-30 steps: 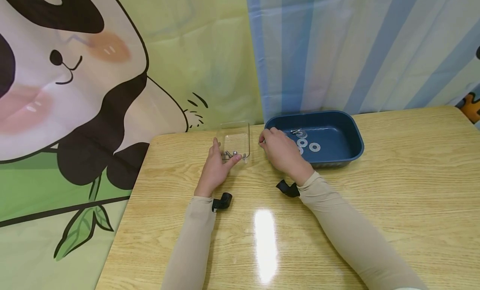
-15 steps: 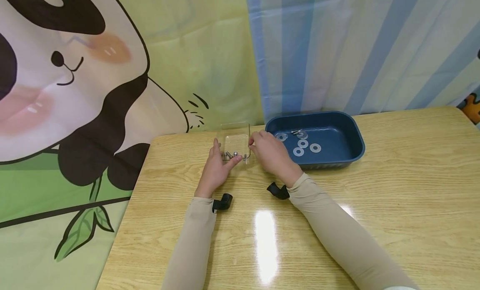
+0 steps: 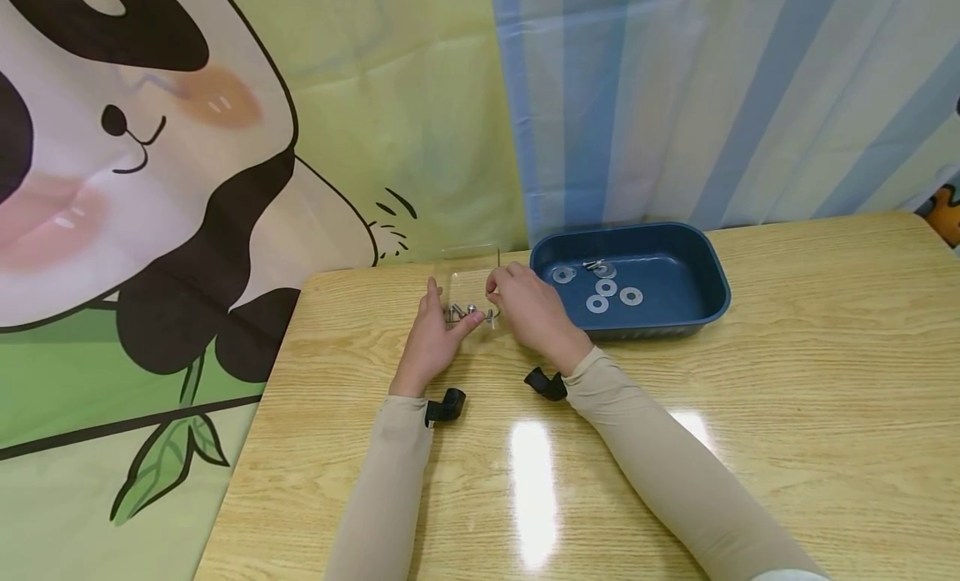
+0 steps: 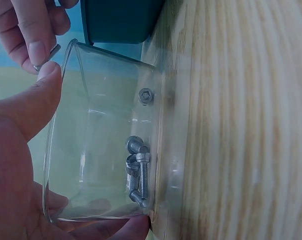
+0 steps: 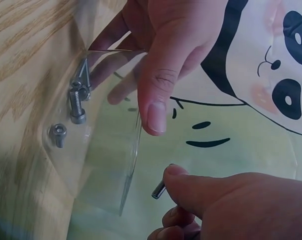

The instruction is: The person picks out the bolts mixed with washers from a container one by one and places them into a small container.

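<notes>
Well, bolt [image 5: 159,190] between right fingers [image 4: 32,29]

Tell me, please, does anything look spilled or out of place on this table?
Nothing stands out: washers lie inside the blue bin, screws inside the clear box, and the right hand pinches another screw.

You're at a screened-off work spot, rm type unclear: wood-grain surface [image 3: 480,481] w/ panda-print cloth [image 3: 255,164] & blue-striped cloth [image 3: 690,106] behind it.
</notes>
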A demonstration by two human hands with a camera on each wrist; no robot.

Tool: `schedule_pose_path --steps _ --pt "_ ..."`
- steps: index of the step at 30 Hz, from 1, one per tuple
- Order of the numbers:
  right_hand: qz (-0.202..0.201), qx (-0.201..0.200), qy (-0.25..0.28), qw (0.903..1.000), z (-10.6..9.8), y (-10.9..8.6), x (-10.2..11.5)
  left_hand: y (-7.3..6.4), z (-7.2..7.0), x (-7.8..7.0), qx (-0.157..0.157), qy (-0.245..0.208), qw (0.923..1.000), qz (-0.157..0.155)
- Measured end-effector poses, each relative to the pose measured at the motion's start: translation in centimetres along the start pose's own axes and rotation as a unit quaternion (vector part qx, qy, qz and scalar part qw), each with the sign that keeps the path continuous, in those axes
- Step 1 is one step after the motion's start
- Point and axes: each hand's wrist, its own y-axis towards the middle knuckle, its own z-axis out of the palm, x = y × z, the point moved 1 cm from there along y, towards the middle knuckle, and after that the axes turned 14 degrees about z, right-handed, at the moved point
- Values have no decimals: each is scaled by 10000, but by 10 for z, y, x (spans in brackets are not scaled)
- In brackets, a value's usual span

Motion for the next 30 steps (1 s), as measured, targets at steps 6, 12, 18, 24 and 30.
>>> schedule_pose_path --steps 6,12,18,24,30 --pt "-28 -16 -93 10000 4 2 2 0 0 0 -13 18 10000 -4" --pt "-58 38 -125 9999 9 4 2 -1 -1 0 12 48 10000 -12" --pt "-77 70 -155 9998 13 4 2 0 0 0 5 94 10000 19" --pt "-164 53 -243 9996 15 4 2 0 0 -1 26 76 10000 14" --pt "-289 16 -354 9990 17 3 2 0 -1 -1 28 84 10000 12"
